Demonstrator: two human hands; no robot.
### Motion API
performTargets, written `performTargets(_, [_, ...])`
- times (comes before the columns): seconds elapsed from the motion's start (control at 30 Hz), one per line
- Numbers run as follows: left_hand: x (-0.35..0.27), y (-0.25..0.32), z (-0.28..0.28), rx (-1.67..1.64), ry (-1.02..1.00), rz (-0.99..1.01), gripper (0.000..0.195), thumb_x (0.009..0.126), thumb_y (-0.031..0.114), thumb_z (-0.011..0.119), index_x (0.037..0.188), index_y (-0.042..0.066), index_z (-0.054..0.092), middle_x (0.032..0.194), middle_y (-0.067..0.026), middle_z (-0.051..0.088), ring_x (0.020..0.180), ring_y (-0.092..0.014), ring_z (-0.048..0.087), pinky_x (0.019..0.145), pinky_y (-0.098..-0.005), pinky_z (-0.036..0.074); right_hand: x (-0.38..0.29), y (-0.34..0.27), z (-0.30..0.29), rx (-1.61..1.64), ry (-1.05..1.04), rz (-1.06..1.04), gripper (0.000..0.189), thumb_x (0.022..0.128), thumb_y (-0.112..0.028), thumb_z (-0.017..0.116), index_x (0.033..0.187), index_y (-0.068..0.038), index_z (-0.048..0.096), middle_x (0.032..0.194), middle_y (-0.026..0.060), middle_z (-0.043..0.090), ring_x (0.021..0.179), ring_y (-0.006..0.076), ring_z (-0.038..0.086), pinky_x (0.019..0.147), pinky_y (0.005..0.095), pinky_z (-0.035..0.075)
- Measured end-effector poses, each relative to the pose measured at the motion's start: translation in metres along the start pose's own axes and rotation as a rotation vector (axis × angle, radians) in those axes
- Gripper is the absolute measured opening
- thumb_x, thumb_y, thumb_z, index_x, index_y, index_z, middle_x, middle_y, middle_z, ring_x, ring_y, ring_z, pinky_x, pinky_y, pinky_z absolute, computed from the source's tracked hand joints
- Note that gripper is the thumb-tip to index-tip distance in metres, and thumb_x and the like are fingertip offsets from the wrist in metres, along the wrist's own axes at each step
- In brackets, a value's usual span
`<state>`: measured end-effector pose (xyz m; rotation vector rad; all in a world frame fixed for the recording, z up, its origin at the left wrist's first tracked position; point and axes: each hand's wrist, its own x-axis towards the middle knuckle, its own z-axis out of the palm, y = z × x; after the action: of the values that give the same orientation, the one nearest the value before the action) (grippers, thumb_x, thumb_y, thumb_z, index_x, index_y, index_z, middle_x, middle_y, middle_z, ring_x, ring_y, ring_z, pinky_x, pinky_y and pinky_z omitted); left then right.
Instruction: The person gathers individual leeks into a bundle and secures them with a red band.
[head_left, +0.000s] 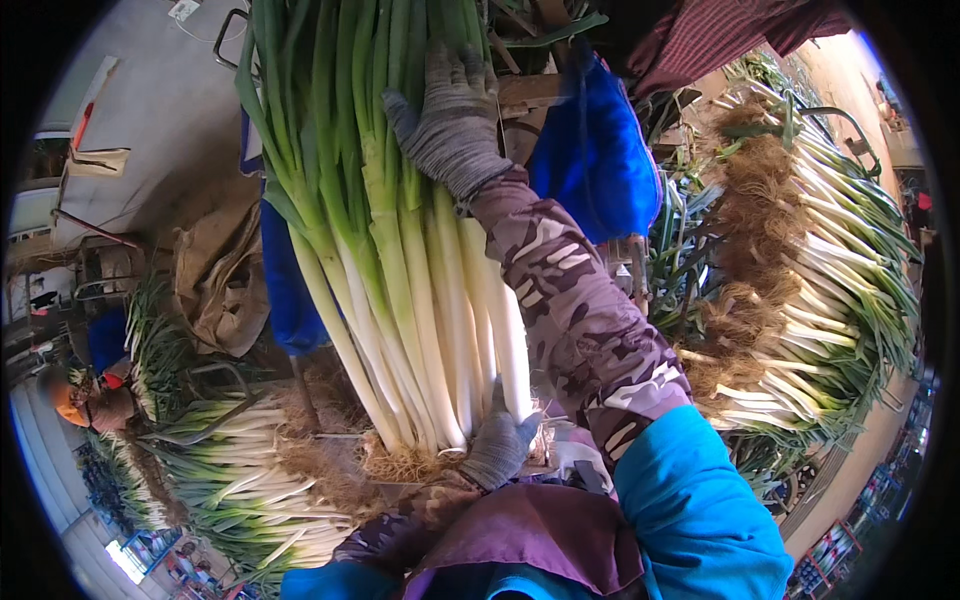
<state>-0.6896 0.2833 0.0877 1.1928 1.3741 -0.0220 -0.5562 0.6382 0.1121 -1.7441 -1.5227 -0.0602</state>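
Note:
A large bunch of long green onions or leeks (405, 247) lies before me, with green leaves at the top and white stalks ending in roots (405, 459) near my body. My right hand (461, 120), in a grey knit glove, rests over the leaves on the bunch's right side, its thumb spread to the left. Down at the root end, my left hand (501, 442) wears a similar glove. Its finger and thumb are on either side of the lower end of a thick white stalk (510, 330). The palm sides of both hands are hidden.
Blue cloth (592, 150) hangs right of the bunch, and more blue cloth (289, 277) hangs left. Rooted stalks are piled at right (817, 277) and lower left (247, 480). A brown sack (221, 277) slumps at left. Beyond it is another person (94, 401). Checked cloth (720, 45) shows at top right.

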Motion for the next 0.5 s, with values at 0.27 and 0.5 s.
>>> performTargets(0.27, [0.001, 0.008, 0.0, 0.277, -0.073, -0.133, 0.093, 0.09, 0.036, 0.071, 0.156, 0.006, 0.012, 0.107, -0.031, 0.066, 0.098, -0.047, 0.066, 0.09, -0.0513, 0.052, -0.012, 0.021, 0.025, 0.137, 0.024, -0.058, 0.07, 0.096, -0.05, 0.051, 0.142, 0.003, 0.048, 0.146, 0.0285, 0.047, 0.14, 0.0448, 0.036, 0.12, 0.0539, 0.023])
performTargets(0.5, [-0.002, -0.006, 0.016, 0.226, 0.186, 0.116, 0.084, 0.089, 0.026, 0.072, 0.152, 0.0, 0.023, 0.096, -0.0284, 0.068, 0.085, -0.043, 0.069, 0.082, -0.049, 0.055, -0.025, 0.035, 0.023, 0.089, 0.047, -0.183, 0.059, 0.093, -0.039, 0.056, 0.137, 0.0, 0.053, 0.143, 0.0211, 0.051, 0.137, 0.0396, 0.042, 0.118, 0.0519, 0.026])
